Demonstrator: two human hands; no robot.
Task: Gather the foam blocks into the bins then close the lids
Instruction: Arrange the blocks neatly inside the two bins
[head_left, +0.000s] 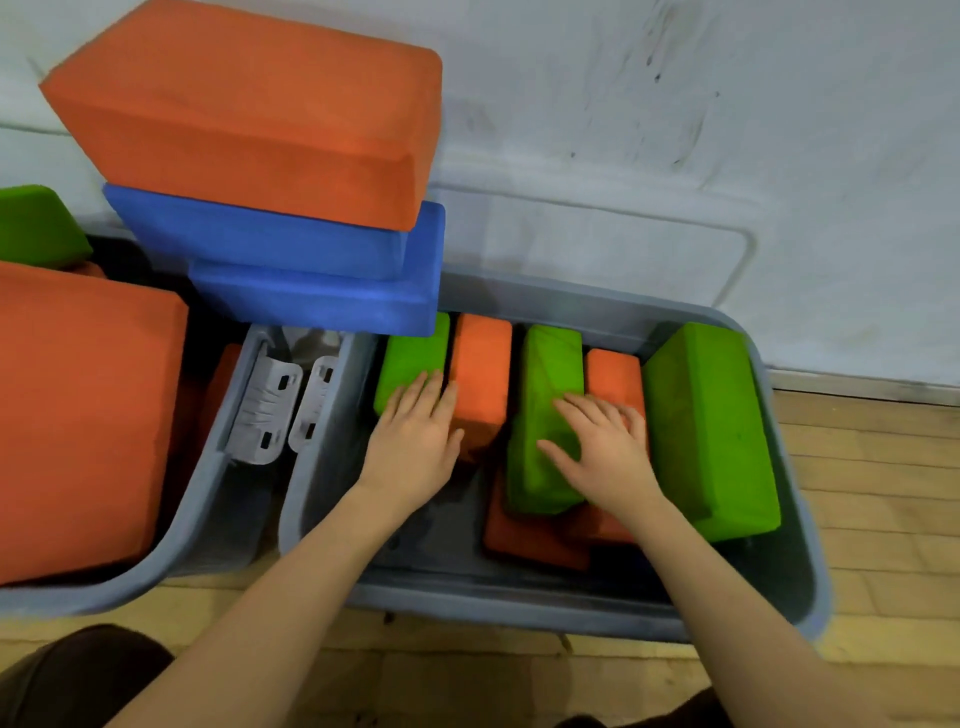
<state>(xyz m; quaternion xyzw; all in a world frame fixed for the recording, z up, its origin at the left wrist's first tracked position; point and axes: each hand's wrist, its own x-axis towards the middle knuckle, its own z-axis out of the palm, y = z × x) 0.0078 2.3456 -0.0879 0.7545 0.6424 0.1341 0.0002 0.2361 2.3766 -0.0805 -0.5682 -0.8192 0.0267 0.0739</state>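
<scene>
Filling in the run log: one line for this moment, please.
stage: packing | left hand: flat on orange block | right hand: flat on green block | right bin: lid open

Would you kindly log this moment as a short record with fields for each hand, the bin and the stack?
left hand: flat, fingers straight, on a green block and an orange block
right hand: flat on the middle green block
right bin: open, holds green and orange blocks
stack: orange slab on blue slabs, overhanging both bins
</scene>
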